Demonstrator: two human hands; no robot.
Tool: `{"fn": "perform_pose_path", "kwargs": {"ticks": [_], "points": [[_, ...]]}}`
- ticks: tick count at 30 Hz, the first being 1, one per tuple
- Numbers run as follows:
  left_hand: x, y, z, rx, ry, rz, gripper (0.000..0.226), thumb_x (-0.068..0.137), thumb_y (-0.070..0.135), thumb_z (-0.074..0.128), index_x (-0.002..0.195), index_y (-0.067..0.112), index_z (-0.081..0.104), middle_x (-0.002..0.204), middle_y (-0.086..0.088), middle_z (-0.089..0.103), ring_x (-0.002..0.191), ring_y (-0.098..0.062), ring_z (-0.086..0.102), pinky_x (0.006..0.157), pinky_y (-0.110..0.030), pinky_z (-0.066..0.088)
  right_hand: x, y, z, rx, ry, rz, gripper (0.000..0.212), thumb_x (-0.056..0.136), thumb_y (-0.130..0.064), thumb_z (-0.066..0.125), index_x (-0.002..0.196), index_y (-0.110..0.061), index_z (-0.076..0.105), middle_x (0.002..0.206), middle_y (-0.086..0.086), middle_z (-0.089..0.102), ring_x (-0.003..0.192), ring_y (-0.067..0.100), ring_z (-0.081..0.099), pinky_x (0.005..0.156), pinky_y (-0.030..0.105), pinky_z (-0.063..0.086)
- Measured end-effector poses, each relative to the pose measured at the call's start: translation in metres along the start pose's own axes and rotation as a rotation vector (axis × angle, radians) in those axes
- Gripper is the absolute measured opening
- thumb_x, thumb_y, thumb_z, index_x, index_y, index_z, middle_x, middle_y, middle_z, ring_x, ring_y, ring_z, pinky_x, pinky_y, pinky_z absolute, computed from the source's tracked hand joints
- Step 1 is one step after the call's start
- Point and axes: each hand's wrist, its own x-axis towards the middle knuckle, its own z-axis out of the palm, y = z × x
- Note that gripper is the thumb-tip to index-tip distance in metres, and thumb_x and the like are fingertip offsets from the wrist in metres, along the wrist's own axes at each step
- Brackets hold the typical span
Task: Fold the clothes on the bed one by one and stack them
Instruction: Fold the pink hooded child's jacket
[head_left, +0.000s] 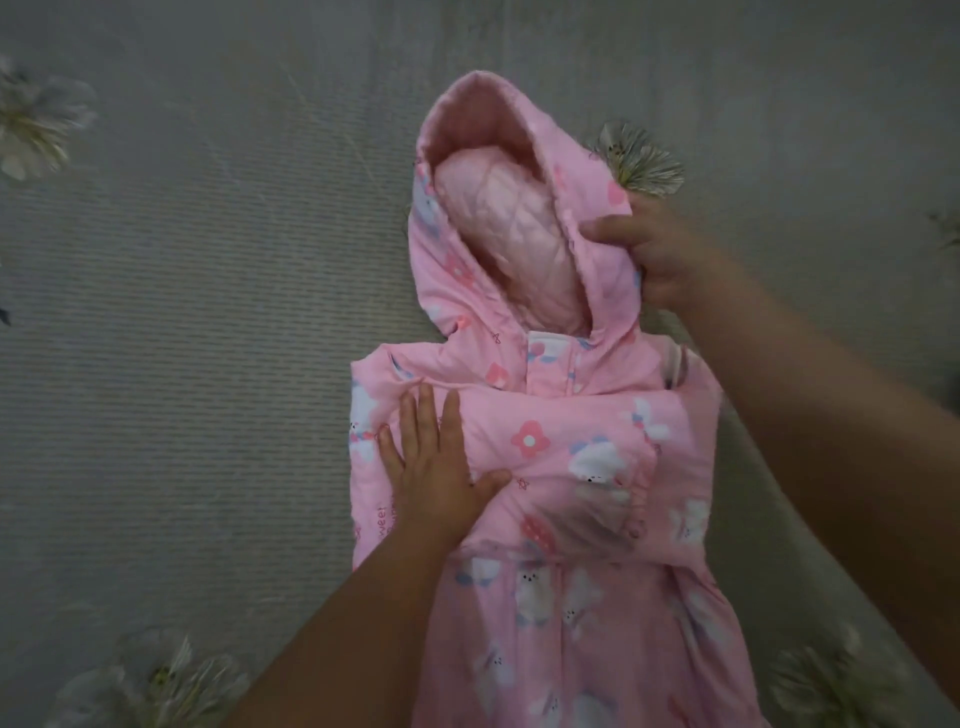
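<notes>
A pink hooded jacket (550, 447) printed with flowers and white bunnies lies face up on the bed, hood pointing away from me. Both sleeves are folded across its chest. My left hand (436, 462) lies flat with straight fingers on the folded sleeve at the jacket's left side, pressing it down. My right hand (649, 249) pinches the right edge of the hood (498, 218), thumb on top and fingers under the fabric. The hood's quilted pink lining shows inside its opening. The jacket's lower part runs out of view at the bottom.
The bed is covered with a grey ribbed sheet (208, 312) with pale printed flowers (639, 156). The bed's right edge (779, 519) runs diagonally under my right forearm. No other clothes are in view.
</notes>
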Motion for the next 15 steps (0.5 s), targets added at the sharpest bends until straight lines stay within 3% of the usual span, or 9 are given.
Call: {"fn": "perform_pose_path", "kwargs": {"ticks": [1, 3, 6, 8, 9, 11, 12, 14, 15], "points": [[-0.001, 0.001, -0.001, -0.010, -0.024, -0.023, 0.118, 0.049, 0.076, 0.019, 0.148, 0.011, 0.014, 0.155, -0.014, 0.002, 0.135, -0.016, -0.021, 0.107, -0.046, -0.015, -0.011, -0.004, -0.004, -0.034, -0.069, -0.072, 0.028, 0.071, 0.009, 0.058, 0.063, -0.013, 0.074, 0.062, -0.006, 0.070, 0.060, 0.007, 0.065, 0.066, 0.022, 0.054], [-0.002, 0.004, -0.005, 0.021, -0.071, -0.042, 0.122, 0.043, 0.078, 0.010, 0.148, 0.016, 0.000, 0.155, -0.008, -0.014, 0.134, -0.015, -0.026, 0.102, -0.038, -0.022, -0.042, -0.010, -0.013, -0.216, -0.161, -0.165, 0.029, 0.058, 0.007, 0.061, 0.062, -0.017, 0.076, 0.055, -0.012, 0.066, 0.057, 0.000, 0.060, 0.064, 0.019, 0.050], [-0.006, 0.005, -0.013, 0.055, -0.161, -0.056, 0.112, 0.059, 0.075, 0.026, 0.148, 0.015, -0.006, 0.154, -0.009, -0.019, 0.141, -0.022, -0.021, 0.107, -0.041, -0.018, -0.095, 0.003, -0.036, -0.429, -0.237, -0.193, 0.033, 0.061, 0.015, 0.062, 0.067, -0.014, 0.077, 0.051, -0.024, 0.061, 0.054, -0.013, 0.055, 0.059, 0.004, 0.045], [-0.015, 0.008, -0.031, -0.052, -0.273, -0.098, 0.090, 0.079, 0.054, 0.041, 0.148, 0.009, 0.004, 0.155, -0.014, -0.004, 0.143, -0.027, -0.006, 0.113, -0.042, -0.005, -0.129, 0.024, -0.045, -0.539, -0.311, -0.285, 0.030, 0.062, 0.006, 0.055, 0.075, -0.012, 0.075, 0.066, -0.039, 0.060, 0.070, -0.024, 0.054, 0.068, -0.001, 0.042], [-0.019, 0.008, -0.043, -0.253, -0.280, -0.158, 0.076, 0.086, 0.040, 0.046, 0.146, 0.005, 0.016, 0.152, -0.016, 0.015, 0.139, -0.031, 0.016, 0.114, -0.038, 0.013, -0.141, 0.039, -0.047, -0.649, -0.350, -0.388, 0.034, 0.063, 0.007, 0.049, 0.085, -0.010, 0.068, 0.081, -0.047, 0.057, 0.086, -0.028, 0.051, 0.077, -0.002, 0.040], [-0.027, 0.009, -0.069, -0.800, -0.230, -0.286, 0.044, 0.093, 0.002, 0.043, 0.137, -0.002, 0.037, 0.127, -0.008, 0.047, 0.101, -0.023, 0.054, 0.084, -0.013, 0.047, -0.160, 0.075, -0.049, -0.922, -0.470, -0.641, 0.037, 0.059, 0.002, 0.038, 0.083, -0.014, 0.060, 0.108, -0.039, 0.057, 0.111, -0.012, 0.051, 0.090, 0.010, 0.043], [-0.029, 0.008, -0.080, -0.985, -0.138, -0.327, 0.040, 0.092, -0.005, 0.040, 0.133, -0.003, 0.043, 0.117, -0.005, 0.053, 0.091, -0.018, 0.056, 0.070, -0.007, 0.047, -0.168, 0.091, -0.048, -1.108, -0.510, -0.755, 0.035, 0.055, -0.004, 0.038, 0.073, -0.021, 0.062, 0.107, -0.026, 0.064, 0.111, 0.008, 0.058, 0.090, 0.028, 0.050], [-0.036, 0.009, -0.092, -1.140, 0.050, -0.318, 0.040, 0.096, 0.005, 0.042, 0.135, 0.004, 0.041, 0.124, -0.006, 0.053, 0.107, -0.016, 0.050, 0.082, -0.012, 0.044, -0.179, 0.118, -0.048, -1.495, -0.468, -0.803, 0.033, 0.053, -0.015, 0.039, 0.063, -0.026, 0.068, 0.096, -0.007, 0.072, 0.097, 0.030, 0.067, 0.081, 0.049, 0.052], [-0.044, 0.016, -0.095, -1.088, 0.132, -0.251, 0.045, 0.095, 0.019, 0.046, 0.138, 0.010, 0.036, 0.134, -0.003, 0.046, 0.119, -0.013, 0.044, 0.094, -0.017, 0.038, -0.185, 0.127, -0.045, -1.615, -0.449, -0.739, 0.033, 0.056, -0.018, 0.037, 0.063, -0.023, 0.069, 0.095, -0.002, 0.073, 0.095, 0.031, 0.068, 0.086, 0.049, 0.047]]}}
